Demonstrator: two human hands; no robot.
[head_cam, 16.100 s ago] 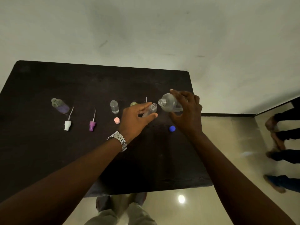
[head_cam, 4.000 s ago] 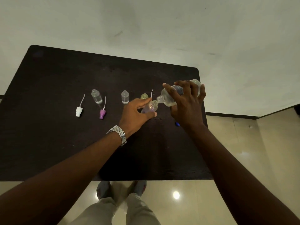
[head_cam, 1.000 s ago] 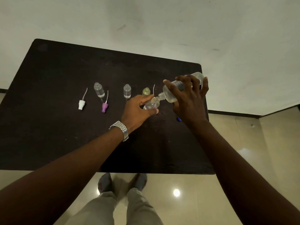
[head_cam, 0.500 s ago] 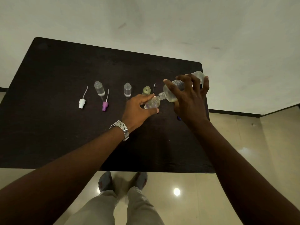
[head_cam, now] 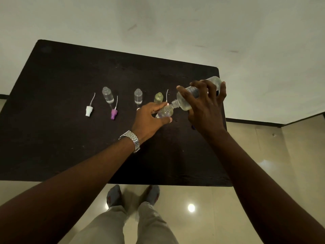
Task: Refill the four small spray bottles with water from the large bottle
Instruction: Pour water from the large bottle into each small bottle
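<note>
**Large bottle tipped onto small bottle's mouth, right end of desk**

Nearest the camera, the person's legs (head_cam: 112,226) stand on a glossy tiled floor (head_cam: 263,155). Both forearms reach forward over the dark desk (head_cam: 70,147). The left wrist carries a metal watch (head_cam: 131,140).

The left grip (head_cam: 151,118) pinches a capless small spray bottle (head_cam: 165,111) between thumb and fingers. The bottle is tilted to the right. Whether its base touches the desk cannot be told.

The right grip (head_cam: 205,110) is curled round the large bottle (head_cam: 183,103). This bottle is tipped down to the left, its open neck meeting the small bottle's mouth. No stream can be made out.

Further left, a white spray head (head_cam: 89,110) and a purple spray head (head_cam: 114,113) lie on the desk.

Just beyond, three capless bottles stand upright in a row: left clear bottle (head_cam: 107,95), middle clear bottle (head_cam: 138,96), green bottle (head_cam: 158,98). A thin white tube (head_cam: 166,95) shows beside the green one.
</note>
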